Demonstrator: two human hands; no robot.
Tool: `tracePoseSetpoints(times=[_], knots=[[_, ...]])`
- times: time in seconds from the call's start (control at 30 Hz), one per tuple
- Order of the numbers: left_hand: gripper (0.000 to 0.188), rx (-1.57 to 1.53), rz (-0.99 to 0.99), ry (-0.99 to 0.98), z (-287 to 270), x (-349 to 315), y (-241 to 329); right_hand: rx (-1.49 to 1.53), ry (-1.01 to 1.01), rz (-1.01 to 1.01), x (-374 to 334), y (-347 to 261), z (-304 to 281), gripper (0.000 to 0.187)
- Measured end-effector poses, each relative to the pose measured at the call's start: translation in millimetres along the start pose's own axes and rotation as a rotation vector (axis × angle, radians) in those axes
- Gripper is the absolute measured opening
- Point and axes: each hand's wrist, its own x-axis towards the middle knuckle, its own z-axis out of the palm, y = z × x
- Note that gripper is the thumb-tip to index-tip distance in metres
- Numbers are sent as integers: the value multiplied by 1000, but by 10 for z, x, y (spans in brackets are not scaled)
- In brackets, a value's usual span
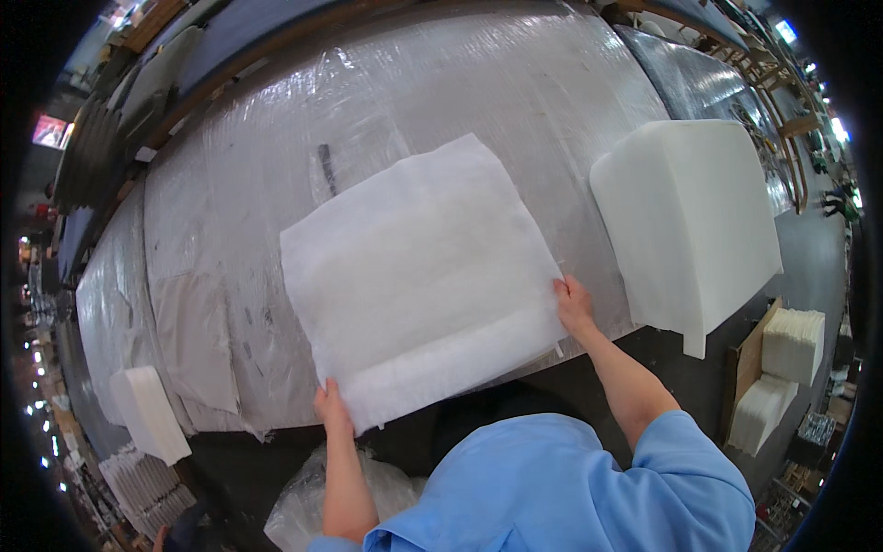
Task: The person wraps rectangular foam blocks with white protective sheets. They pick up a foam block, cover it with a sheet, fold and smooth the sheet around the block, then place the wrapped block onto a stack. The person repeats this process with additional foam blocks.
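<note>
A white, soft-looking padded sheet (423,248), roughly square, lies across the near middle of the plastic-covered table. Its near edge bulges in a thicker band and reaches the table's front edge. My left hand (334,408) grips the near left corner, thumb on top and the other fingers hidden beneath. On the right side, my right hand (574,304) pinches the sheet's edge, its fingers closed and partly under the material. To the right of the sheet rests a stack of smooth white foam pieces (690,212), overhanging the table's front edge.
Clear plastic film covers the table (515,74). A grey cloth (195,340) lies at its left, near a white foam stack (150,414). Folded white stacks (793,345) stand beside cardboard at the lower right. Crumpled clear plastic (345,488) sits below the front edge. Wooden frames (782,129) stand far right.
</note>
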Motion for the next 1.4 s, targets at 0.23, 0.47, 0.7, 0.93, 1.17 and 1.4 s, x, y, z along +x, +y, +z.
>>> tracePoseSetpoints(times=[0.23,0.47,0.7,0.93,1.17,1.4], knots=[[36,538,159,116,143,101,-249,-148,24,-142,20,134,104,28],[34,593,223,95,270,144,-344,-513,-130,-157,7,21,167,26],[34,840,227,24,259,139,-130,-532,-179,-300,33,-18,158,23],[22,1048,399,221,135,70,209,-428,-99,-233,58,-116,-34,20],[21,491,198,16,-150,-269,111,34,-18,-190,-304,-471,-540,34],[40,571,30,2,418,-279,-163,-77,-65,-51,-656,-248,358,50]])
